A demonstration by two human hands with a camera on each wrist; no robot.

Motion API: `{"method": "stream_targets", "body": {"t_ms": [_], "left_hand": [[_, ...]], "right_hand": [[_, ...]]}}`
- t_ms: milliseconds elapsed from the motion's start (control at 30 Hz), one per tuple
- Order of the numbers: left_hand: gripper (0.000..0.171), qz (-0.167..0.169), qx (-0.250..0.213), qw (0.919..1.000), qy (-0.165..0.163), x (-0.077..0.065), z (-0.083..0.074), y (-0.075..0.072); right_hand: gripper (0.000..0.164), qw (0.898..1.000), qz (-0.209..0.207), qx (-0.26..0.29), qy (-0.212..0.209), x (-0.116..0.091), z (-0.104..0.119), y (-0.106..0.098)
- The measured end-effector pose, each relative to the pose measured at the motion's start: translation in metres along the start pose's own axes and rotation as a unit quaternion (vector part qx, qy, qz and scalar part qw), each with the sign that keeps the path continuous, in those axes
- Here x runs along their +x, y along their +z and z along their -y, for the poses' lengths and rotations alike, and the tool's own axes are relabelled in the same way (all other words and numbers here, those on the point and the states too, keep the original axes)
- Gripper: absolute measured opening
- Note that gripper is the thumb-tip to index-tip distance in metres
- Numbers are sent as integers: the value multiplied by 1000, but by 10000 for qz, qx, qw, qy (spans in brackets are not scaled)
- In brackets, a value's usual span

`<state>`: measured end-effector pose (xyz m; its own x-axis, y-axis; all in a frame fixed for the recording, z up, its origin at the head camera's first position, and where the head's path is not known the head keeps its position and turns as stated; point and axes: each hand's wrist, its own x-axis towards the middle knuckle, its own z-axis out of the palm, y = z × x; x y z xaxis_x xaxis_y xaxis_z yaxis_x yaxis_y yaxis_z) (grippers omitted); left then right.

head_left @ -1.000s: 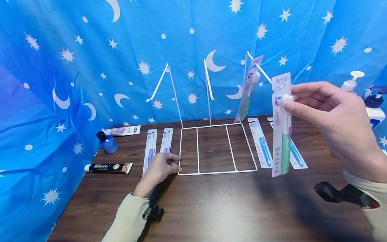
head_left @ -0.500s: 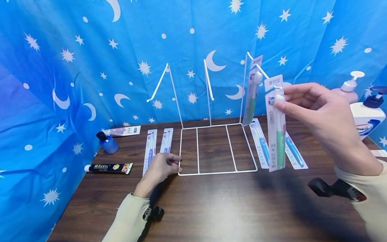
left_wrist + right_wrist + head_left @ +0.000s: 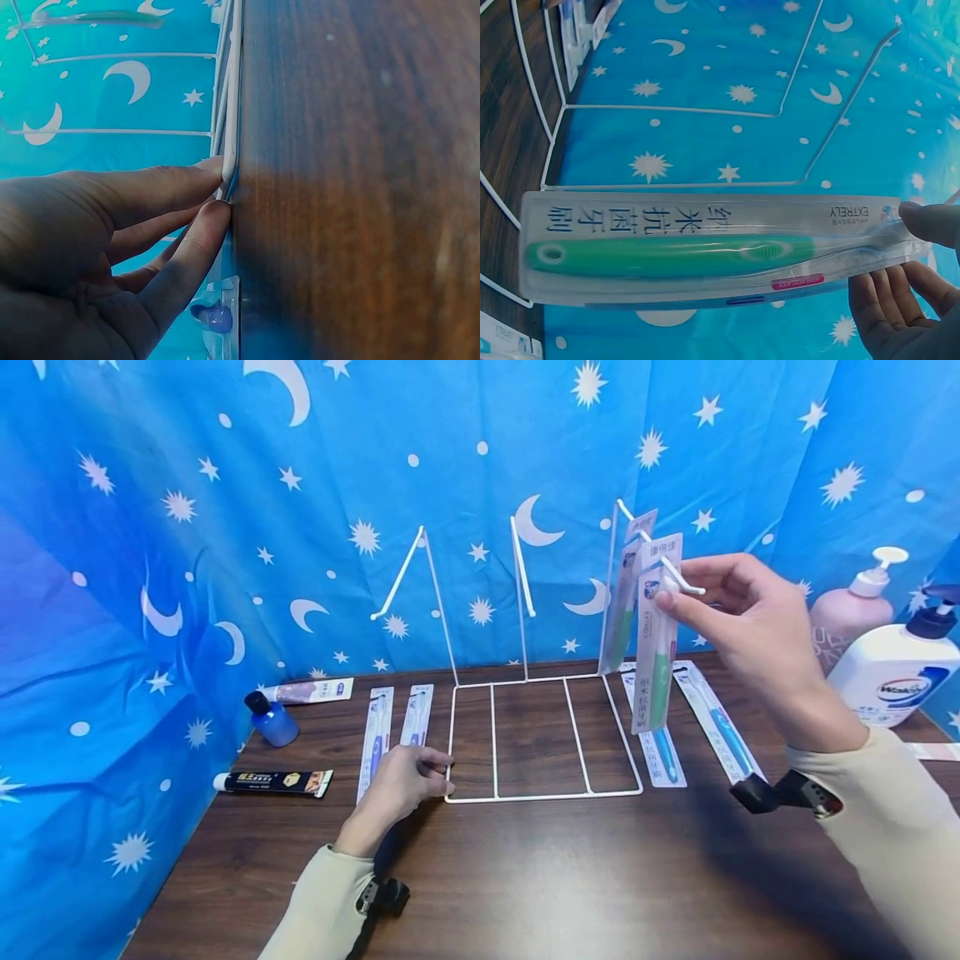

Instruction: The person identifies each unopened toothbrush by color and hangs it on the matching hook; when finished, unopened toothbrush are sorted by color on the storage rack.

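My right hand [image 3: 757, 631] pinches a packaged green toothbrush [image 3: 654, 664] near its top. The card hangs upright on the right arm of a white wire rack [image 3: 540, 797], and the arm's bent tip [image 3: 692, 588] sticks out in front of it. In the right wrist view the toothbrush [image 3: 667, 255] shows its green handle through the clear pack. Another packaged green toothbrush [image 3: 621, 602] hangs farther back on the same arm. My left hand [image 3: 401, 783] pinches the rack's front left corner between thumb and fingers, seen closely in the left wrist view [image 3: 229, 169].
Packaged purple toothbrushes [image 3: 376, 735] lie left of the rack, blue ones [image 3: 720, 727] to the right. A black tube [image 3: 273, 782], a blue bottle [image 3: 273, 722] and a pale tube [image 3: 311, 691] are far left. Pump bottles [image 3: 892, 672] stand at right, before a blue curtain [image 3: 465, 410].
My right hand has moved left and back, sliding the green toothbrush pack over the arm's tip and along the right arm. The left hand keeps its hold on the rack's corner.
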<state>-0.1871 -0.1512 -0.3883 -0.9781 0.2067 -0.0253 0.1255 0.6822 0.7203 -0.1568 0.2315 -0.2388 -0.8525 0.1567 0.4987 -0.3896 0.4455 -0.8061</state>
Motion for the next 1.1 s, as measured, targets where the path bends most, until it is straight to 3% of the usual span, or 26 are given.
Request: {"method": "stream_targets", "body": {"t_ms": [367, 633, 967, 1100], "left_hand": [[29, 37, 105, 9999, 29, -1, 2, -1], [29, 52, 115, 9999, 95, -2, 3, 0], [29, -6, 15, 9998, 200, -4, 5, 0], [29, -45, -62, 9991, 407, -3, 5, 0]], "right_hand": [[41, 9992, -331, 95, -219, 21, -16, 21], [42, 9981, -385, 473, 109, 25, -18, 29], [43, 9981, -544, 287, -44, 32, -25, 35], [43, 9977, -628, 210, -154, 36, -27, 37]]}}
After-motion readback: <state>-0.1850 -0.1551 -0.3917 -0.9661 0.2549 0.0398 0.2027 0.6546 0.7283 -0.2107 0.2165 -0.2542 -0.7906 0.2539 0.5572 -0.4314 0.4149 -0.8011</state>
